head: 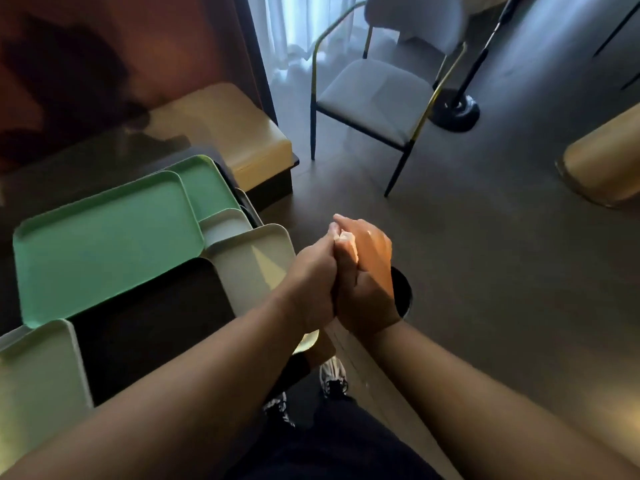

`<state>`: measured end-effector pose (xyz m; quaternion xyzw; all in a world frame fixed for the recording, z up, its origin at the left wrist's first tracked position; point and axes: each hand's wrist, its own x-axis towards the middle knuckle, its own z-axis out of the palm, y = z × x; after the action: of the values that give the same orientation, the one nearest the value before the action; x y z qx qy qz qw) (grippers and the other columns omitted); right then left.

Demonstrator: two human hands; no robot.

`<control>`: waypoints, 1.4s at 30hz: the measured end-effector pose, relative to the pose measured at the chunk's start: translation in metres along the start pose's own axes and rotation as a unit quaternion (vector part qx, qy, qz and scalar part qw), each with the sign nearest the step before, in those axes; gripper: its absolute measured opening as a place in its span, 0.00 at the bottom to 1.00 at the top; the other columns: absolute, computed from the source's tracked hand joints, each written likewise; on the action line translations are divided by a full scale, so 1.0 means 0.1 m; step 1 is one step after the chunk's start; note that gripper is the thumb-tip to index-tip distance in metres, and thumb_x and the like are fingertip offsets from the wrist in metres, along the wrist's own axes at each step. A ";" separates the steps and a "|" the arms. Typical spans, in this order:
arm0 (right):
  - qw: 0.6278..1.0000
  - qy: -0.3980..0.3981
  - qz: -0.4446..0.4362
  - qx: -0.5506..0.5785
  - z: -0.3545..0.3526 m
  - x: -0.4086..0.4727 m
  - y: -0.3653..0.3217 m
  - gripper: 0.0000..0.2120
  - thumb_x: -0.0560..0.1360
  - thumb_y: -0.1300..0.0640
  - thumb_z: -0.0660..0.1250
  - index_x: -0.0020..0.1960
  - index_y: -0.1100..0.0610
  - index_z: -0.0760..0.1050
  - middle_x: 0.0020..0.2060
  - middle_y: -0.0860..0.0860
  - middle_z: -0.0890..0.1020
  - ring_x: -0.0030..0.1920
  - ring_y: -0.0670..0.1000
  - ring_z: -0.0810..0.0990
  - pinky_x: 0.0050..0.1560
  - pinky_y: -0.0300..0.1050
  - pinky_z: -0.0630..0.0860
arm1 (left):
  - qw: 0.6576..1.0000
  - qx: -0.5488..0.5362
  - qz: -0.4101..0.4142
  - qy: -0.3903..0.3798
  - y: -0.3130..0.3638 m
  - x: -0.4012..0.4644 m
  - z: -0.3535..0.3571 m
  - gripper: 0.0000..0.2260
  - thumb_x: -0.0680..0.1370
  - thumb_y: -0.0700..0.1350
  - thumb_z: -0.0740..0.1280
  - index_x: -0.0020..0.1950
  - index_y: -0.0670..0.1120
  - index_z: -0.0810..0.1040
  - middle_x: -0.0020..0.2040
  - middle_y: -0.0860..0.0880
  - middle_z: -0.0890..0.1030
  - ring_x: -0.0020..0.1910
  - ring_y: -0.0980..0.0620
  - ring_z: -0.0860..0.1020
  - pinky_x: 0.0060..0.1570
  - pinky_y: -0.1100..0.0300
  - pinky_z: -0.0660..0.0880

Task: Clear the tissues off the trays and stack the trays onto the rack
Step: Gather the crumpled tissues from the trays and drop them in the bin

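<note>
My left hand [311, 282] and my right hand [367, 271] are pressed together in front of me, closed around a wad of white tissue [346, 237] that peeks out at the top between them. They hover over the right corner of a beige tray [256, 261]. Several trays lie overlapping on the table at the left: a large green tray [104, 244], a second green tray [204, 185] behind it, a dark brown tray [152, 323] and a pale tray [38, 382] at the near left. I see no loose tissue on the trays. No rack is in view.
A round dark bin opening [403, 289] shows on the floor just behind my right hand. A grey chair [374, 95] stands ahead, a black stand base [455, 110] to its right, a yellow bench seat [239, 133] behind the table. My shoes [332, 375] are below.
</note>
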<state>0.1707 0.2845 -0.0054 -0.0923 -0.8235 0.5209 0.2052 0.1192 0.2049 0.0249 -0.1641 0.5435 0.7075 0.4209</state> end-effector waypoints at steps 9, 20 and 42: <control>0.936 -0.031 0.335 -0.104 -0.67 0.14 1.06 0.15 0.84 0.52 0.55 0.45 0.58 0.73 0.38 0.51 0.79 0.43 0.56 0.77 0.41 0.48 0.69 | 0.967 0.238 -0.075 -0.050 -0.35 0.27 0.57 0.25 0.83 0.63 0.51 0.64 0.48 0.77 0.59 0.47 0.83 0.51 0.53 0.81 0.40 0.63 0.74; 0.861 0.071 0.494 -0.102 -1.11 0.52 1.80 0.16 0.78 0.48 0.61 0.58 0.57 0.75 0.55 0.55 0.83 0.53 0.60 0.80 0.48 0.47 0.70 | 0.966 0.258 -0.008 -0.022 -0.32 0.61 0.88 0.26 0.84 0.61 0.51 0.80 0.54 0.62 0.76 0.48 0.70 0.70 0.44 0.73 0.68 0.50 0.67; 0.888 -0.050 0.453 -0.061 -1.09 0.63 1.82 0.11 0.81 0.49 0.64 0.51 0.54 0.81 0.47 0.50 0.83 0.52 0.53 0.79 0.51 0.43 0.70 | 0.904 0.422 0.032 0.057 -0.24 0.94 0.46 0.22 0.84 0.55 0.58 0.78 0.53 0.66 0.73 0.49 0.74 0.71 0.48 0.73 0.73 0.47 0.67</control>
<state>0.1506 0.4772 -0.1120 -0.4417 -0.7311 0.5102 -0.1006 0.0923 0.2872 -0.0386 0.0057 0.8191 0.4146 0.3963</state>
